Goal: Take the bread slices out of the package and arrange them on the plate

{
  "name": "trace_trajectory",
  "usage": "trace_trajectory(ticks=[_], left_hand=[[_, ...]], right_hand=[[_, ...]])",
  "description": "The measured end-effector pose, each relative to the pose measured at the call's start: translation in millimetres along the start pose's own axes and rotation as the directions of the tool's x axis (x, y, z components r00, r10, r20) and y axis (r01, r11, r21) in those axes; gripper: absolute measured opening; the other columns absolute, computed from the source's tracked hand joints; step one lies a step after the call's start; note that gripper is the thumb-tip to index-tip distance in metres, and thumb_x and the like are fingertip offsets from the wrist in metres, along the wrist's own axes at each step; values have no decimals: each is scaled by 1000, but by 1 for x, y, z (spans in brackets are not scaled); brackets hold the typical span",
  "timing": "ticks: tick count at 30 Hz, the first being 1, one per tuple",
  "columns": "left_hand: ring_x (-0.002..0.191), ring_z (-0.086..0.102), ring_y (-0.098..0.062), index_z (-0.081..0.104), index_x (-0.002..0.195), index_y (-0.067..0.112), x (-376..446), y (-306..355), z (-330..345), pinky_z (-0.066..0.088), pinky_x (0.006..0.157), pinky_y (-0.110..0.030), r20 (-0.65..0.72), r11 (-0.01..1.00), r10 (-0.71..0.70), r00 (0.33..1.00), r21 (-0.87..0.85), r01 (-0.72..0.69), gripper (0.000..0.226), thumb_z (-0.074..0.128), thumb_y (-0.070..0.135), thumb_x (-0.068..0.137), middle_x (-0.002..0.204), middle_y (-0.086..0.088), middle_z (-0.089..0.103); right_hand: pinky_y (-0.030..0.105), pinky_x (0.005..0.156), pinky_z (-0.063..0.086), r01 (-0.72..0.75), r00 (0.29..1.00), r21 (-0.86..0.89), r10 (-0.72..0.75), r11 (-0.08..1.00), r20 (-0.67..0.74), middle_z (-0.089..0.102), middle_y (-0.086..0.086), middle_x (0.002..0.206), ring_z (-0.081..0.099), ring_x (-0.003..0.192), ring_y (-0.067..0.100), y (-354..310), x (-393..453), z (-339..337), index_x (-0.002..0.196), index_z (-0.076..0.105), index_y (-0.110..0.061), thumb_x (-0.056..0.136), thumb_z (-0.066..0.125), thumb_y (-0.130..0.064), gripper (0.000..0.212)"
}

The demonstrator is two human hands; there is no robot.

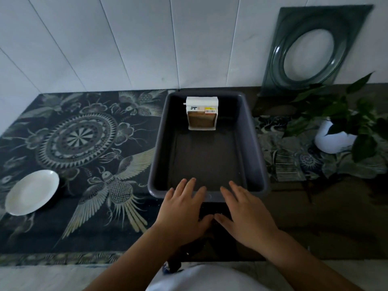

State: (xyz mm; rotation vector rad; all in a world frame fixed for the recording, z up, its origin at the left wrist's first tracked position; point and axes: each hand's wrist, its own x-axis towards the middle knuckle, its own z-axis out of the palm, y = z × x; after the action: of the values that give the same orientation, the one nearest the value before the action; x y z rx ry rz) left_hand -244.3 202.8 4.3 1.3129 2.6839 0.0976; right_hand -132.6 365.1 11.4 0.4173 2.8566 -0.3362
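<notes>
Hovering empty, fingers spread: left hand (pixel 184 208), right hand (pixel 245 213). Bread package (pixel 202 113) upright beyond them in gray tub (pixel 255 139). Probably light, squashy; grip sides gently.

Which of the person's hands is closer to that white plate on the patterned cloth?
The left hand. It lies at the near edge of the grey bin, with the white plate well off to its left. The right hand lies beside it, farther from the plate.
</notes>
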Motion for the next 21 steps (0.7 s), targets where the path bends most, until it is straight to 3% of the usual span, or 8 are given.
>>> trace_trajectory(ticks=[9,13,21], left_hand=[[144,18,-33,25,142,28,27,-35,-7,27,110,-58,-14,999,45,999,-16,-45,74,30,70,81,158,-11,26],[145,14,-32,22,144,29,45,-47,-7,22,112,-56,18,1000,22,1000,-21,-21,81,23,77,78,159,-10,21],[146,13,-30,20,145,32,96,-60,-17,22,113,-53,46,998,41,998,-43,-39,79,31,75,79,160,-9,19]], right_hand=[[47,116,30,-25,1000,44,26,999,-15,14,7,166,20,149,26,-14,34,-4,156,14,-26,91,34,-71,81],[46,118,27,-13,1000,42,13,999,-6,11,7,167,17,150,26,-13,57,-9,156,13,-26,92,34,-70,80],[45,118,27,-20,1000,31,21,999,-12,12,7,167,18,150,26,8,112,-24,155,16,-25,90,36,-71,82]])
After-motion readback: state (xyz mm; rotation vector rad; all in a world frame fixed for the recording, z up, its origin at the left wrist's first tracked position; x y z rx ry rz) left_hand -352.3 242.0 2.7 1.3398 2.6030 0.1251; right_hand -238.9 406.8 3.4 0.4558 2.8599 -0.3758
